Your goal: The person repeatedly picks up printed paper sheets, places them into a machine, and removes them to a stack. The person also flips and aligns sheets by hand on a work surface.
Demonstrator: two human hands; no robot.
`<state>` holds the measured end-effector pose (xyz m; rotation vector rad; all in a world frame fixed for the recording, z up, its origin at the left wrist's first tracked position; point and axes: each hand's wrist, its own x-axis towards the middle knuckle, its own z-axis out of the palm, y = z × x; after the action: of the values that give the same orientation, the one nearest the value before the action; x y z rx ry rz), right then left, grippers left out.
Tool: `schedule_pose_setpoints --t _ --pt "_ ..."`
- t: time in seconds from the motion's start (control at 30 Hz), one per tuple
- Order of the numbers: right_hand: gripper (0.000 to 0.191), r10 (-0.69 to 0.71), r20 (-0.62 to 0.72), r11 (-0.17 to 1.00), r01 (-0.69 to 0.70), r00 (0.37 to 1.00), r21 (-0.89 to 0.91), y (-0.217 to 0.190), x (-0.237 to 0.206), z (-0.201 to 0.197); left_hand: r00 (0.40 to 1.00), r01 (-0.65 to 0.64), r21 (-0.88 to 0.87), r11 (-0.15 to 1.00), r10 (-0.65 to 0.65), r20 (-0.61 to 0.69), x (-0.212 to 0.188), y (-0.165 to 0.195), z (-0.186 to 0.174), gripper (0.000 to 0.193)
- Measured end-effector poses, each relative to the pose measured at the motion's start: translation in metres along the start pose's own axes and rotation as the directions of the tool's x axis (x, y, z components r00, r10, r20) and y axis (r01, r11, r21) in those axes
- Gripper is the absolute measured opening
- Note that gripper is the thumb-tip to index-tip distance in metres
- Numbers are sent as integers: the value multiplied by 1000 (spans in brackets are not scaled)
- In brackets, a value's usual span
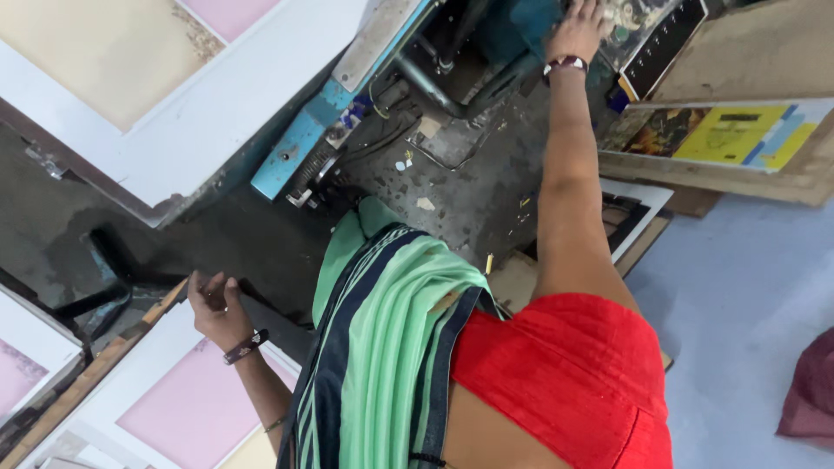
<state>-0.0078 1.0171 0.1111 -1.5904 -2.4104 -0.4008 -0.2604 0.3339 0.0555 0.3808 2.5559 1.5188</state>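
So the view is tipped way over here, looking down past a red sleeve [565, 373] and a green and dark striped drape of cloth [391, 347] hanging off the shoulder.

The right hand [578, 30] is stretched far out, arm nearly straight, and rests on top of a blue machine [521, 35] at the upper edge of the view. Its fingers [591, 13] look spread flat against a speckled printed sheet [630, 22] up there, pressing on it rather than wrapped around anything. There's a dark bangle [565, 63] on that wrist.

The left hand [217, 304] is low on the other side, just above a big white board with a pink panel [187, 404]. Its fingers [208, 282] are curled loosely inward, half closed; I can't tell if there's something small tucked in them, it just looks empty from here. Another dark bangle [245, 346] sits on that wrist.

Between the two arms is a grimy dark floor [469, 174] with little paper scraps on it, plus a light blue metal arm [304, 143] of the machine. Another white board with cream and pink panels [174, 87] fills the top left corner. Off to the right, a yellow and blue printed sheet [738, 135] lies on a wooden surface [782, 182], well apart from both hands.
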Motion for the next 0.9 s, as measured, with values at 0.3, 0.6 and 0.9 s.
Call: schedule_pose_setpoints --t 0.3,0.6,0.9 --pt "86 120 421 991 -137 899 9 13 38 12 1000 -9 -76 997 7 -29 35 14 21 54" --pt "38 46 -40 928 -28 998 372 -79 -59 33 987 17 -142 990 -40 -156 26 21 16 50" --pt "7 -420 130 106 -94 898 990 -258 -179 -79 980 -44 -179 983 8 -200 38 45 5 49"
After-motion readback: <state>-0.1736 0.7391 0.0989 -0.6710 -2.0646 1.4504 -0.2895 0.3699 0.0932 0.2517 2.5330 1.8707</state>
